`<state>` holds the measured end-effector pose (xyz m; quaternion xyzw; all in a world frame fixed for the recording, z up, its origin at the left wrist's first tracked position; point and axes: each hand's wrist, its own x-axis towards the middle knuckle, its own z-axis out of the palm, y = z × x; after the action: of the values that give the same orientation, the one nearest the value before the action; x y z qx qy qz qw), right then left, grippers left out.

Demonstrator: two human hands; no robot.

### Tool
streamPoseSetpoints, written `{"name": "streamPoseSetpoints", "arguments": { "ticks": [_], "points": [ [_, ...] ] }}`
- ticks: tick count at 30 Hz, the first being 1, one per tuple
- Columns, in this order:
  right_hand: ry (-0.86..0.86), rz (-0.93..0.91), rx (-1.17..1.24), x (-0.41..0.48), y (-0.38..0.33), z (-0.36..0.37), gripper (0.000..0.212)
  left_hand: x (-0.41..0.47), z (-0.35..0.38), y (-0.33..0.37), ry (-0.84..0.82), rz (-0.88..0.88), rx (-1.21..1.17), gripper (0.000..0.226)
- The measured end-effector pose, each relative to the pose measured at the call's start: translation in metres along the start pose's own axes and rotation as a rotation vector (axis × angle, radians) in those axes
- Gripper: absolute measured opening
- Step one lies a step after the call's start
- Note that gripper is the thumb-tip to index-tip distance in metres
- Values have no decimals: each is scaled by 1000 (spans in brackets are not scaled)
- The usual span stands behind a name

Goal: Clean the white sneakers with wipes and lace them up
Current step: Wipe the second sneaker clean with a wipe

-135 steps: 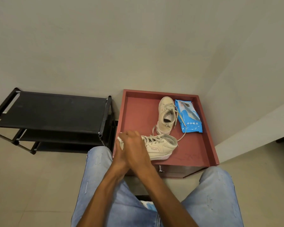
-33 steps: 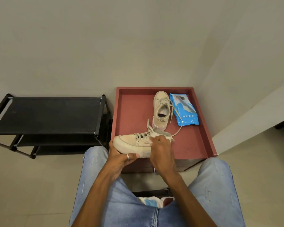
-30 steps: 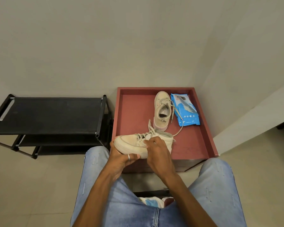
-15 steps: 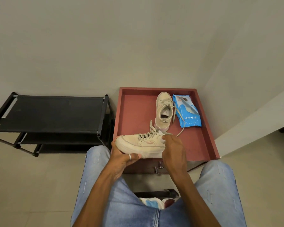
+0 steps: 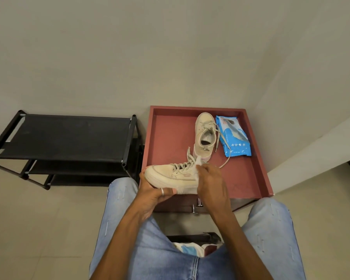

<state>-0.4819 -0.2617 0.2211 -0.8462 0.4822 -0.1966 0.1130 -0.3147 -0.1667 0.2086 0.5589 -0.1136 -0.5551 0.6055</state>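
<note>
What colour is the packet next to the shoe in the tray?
Bright blue with some white; the packet shows best in the head view.

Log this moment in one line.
step: wiping | left hand: grips held sneaker | right hand: presses wipe to its heel | other sneaker, wipes pack: in red tray

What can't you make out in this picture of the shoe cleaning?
Head view only.
Heel of the held sneaker: covered by the right hand; its sole partly by the left hand.
Most of the wipe: under the right hand.
Print on the wipes pack: too small.
Lower shelves of the shoe rack: mostly behind its top shelf.
</note>
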Motion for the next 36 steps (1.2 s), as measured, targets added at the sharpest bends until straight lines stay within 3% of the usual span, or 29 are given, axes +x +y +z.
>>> {"name": "streamPoseSetpoints", "arguments": {
  "ticks": [4, 10, 14, 17, 21, 23, 26, 30, 36],
  "points": [
    [89, 261, 123, -2, 1, -6, 29, -1, -1, 0, 8, -9, -11, 88],
    [20, 31, 202, -12, -26, 6, 27, -1, -1, 0, -1, 5, 24, 87],
    [172, 278, 190, 0, 0, -1, 24, 1, -4, -1, -6, -14, 10, 88],
    [232, 334, 173, -2, 2, 0, 28, 8, -9, -5, -25, -23, -7, 94],
    [96, 101, 115, -12, -28, 11, 36, 9, -11, -5, -19, -25, 6, 108],
    [15, -11, 100, -12, -36, 16, 40, 7, -9, -4, -9, -12, 32, 104],
    [-16, 0, 87, -2, -13, 15, 45, 5, -8, -4, -4, -9, 32, 94],
    [67, 115, 8, -2, 8, 2, 53, 7, -8, -4, -10, -18, 24, 94],
    [-128, -145, 186, -8, -41, 15, 45, 5, -10, -5, 11, 2, 45, 104]
  ]
}}
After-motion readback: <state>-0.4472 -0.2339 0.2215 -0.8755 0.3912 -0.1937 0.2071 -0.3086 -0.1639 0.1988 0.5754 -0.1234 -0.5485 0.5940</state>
